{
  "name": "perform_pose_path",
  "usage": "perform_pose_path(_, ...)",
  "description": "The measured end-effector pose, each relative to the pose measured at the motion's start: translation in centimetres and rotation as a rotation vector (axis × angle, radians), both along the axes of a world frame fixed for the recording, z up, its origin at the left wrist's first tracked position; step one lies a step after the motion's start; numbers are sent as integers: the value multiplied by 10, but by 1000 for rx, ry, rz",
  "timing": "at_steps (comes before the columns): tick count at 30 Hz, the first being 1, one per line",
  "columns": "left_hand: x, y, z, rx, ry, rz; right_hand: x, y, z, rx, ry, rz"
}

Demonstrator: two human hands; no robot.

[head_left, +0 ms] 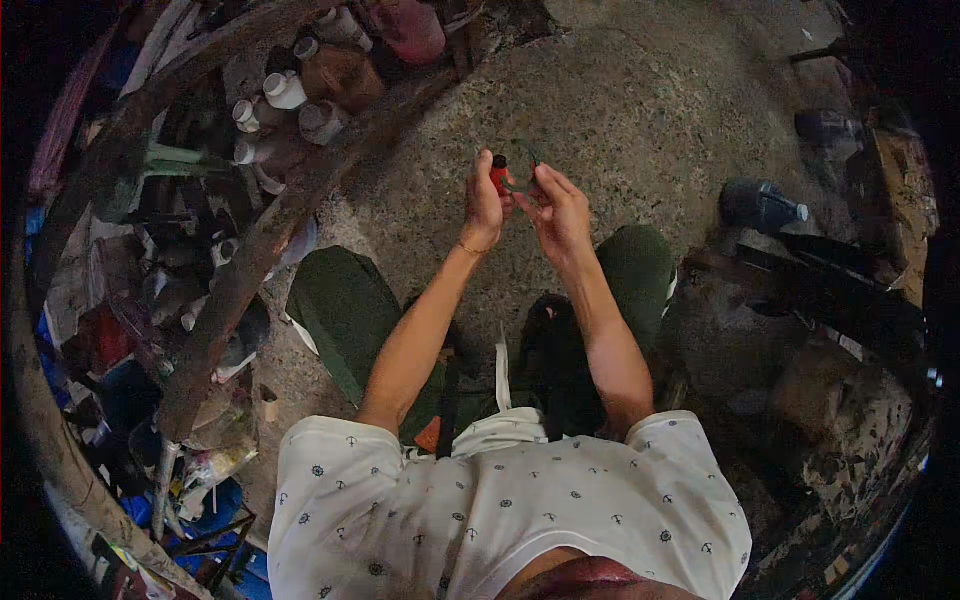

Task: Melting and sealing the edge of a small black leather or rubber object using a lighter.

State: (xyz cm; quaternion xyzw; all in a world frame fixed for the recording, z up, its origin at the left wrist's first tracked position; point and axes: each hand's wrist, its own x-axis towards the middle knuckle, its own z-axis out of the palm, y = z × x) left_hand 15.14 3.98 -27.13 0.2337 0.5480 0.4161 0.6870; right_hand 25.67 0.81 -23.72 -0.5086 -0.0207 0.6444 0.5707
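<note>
In front of my knees, both hands are raised close together above the floor. My left hand point(484, 210) is closed round a small red object with a black end point(498, 176); its exact kind is too small to tell. A thin dark green curved strip point(526, 150) arcs between the two hands. The fingers of my right hand point(562, 212) are pinched on this strip, near its right side. Fingertips of the two hands nearly meet below the red object, and the palms hide part of what is held.
Rough concrete floor point(620, 130) stretches ahead. A long wooden beam point(290, 205) slants along the left, with several white-capped jugs point(285, 90) behind it. On the right lies a dark blue jug point(760, 207) beside dark clutter. A blue container point(215, 505) sits at lower left.
</note>
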Motion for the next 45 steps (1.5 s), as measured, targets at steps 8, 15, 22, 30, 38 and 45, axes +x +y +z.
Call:
perform_pose_path(8,6,6,5,22,-31,-8,-2,3,-5,23,-86,-7)
perform_pose_path(15,4,6,1,-24,-62,-7,-3,4,-6,-22,-111,-27)
perform_pose_path(22,10,5,-9,-7,-75,19,1,1,-14,91,-47,-48)
perform_pose_path(30,8,5,-12,-20,-126,-19,4,0,-12,66,-68,-19)
perform_pose_path(38,9,3,2,-72,-108,-41,9,1,-13,54,-76,-5)
perform_pose_path(45,10,5,9,-58,-135,-57,8,3,-16,75,-54,-23)
